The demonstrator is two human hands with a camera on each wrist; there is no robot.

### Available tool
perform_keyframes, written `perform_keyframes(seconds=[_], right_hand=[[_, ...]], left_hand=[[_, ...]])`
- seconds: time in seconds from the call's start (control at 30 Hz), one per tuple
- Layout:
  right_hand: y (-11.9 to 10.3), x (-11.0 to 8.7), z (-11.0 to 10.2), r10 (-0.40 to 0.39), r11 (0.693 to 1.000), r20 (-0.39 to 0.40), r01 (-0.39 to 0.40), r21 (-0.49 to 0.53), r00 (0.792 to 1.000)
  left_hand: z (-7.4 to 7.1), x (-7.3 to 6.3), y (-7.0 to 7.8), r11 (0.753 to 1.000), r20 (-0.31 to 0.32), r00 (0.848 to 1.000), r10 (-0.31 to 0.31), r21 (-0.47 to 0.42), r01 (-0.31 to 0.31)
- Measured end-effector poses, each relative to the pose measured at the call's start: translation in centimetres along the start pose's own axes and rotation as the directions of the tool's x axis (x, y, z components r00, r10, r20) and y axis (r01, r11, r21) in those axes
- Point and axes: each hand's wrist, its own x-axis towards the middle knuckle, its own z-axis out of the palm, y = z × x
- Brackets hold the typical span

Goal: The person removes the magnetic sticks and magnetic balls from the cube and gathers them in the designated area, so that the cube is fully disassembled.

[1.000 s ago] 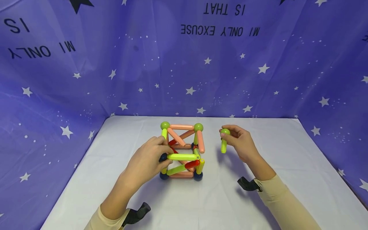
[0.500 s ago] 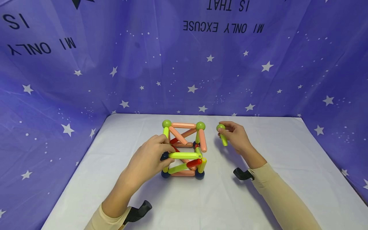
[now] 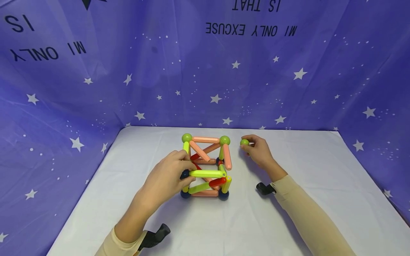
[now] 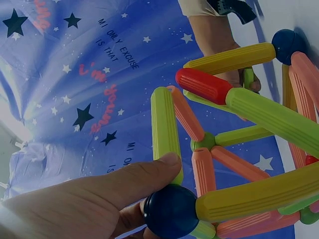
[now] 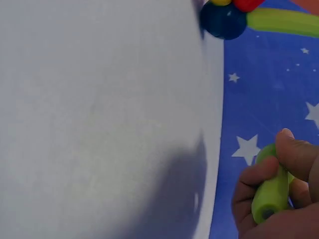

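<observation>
A cube-like frame of magnetic sticks and balls stands on the table, with a coral stick [image 3: 205,140] and green balls [image 3: 225,140] at its top back. My left hand [image 3: 169,174] pinches the near upper-left corner: the thumb lies on a yellow-green magnetic stick [image 4: 164,129], and fingers reach behind the dark blue ball [image 4: 172,211]. That stick's right end sits close to an upright yellow stick [image 3: 226,185]. Right of the frame and apart from it, my right hand [image 3: 261,152] holds a green ball [image 3: 244,142] with a yellow-green stick [image 5: 271,196] on it, mostly hidden in the head view.
The white table [image 3: 211,227] ends at a purple-blue star-patterned curtain [image 3: 179,64] at the back and sides. Black wrist mounts [image 3: 155,236] stick out from both sleeves. A red-and-green diagonal piece [image 3: 208,185] crosses the frame's near side.
My right hand has moved left toward the frame and turned the stick, which was hanging in sight below the ball. The left hand keeps its hold; the view has shifted slightly.
</observation>
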Motion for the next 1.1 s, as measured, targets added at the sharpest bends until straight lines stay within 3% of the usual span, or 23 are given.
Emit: perform_keyframes(seconds=[0.2,0.4,0.67,1.1], right_hand=[[0.4,0.9,0.5,-0.021,0.981,-0.009,0.019,-0.194,1.0],[0.9,1.9,0.8,0.005,0.958,0.024,0.002,-0.288,1.0],[0.9,2.5,1.1,0.0,0.943,0.044,0.014,-0.332,0.999],[0.7,1.9,0.8,0.056,0.941,0.035,-0.041,-0.335,0.998]], left_hand=[[0.1,0.0,0.0,1.0,0.004,1.0,-0.007,0.005,0.007],[0.1,0.1,0.0,1.0,0.001,1.0,0.0,0.009,0.0],[0.0,0.1,0.0,1.0,0.0,1.0,-0.002,0.01,0.002],[-0.1,0.0,0.0,1.0,0.004,1.0,-0.002,0.002,0.002]])
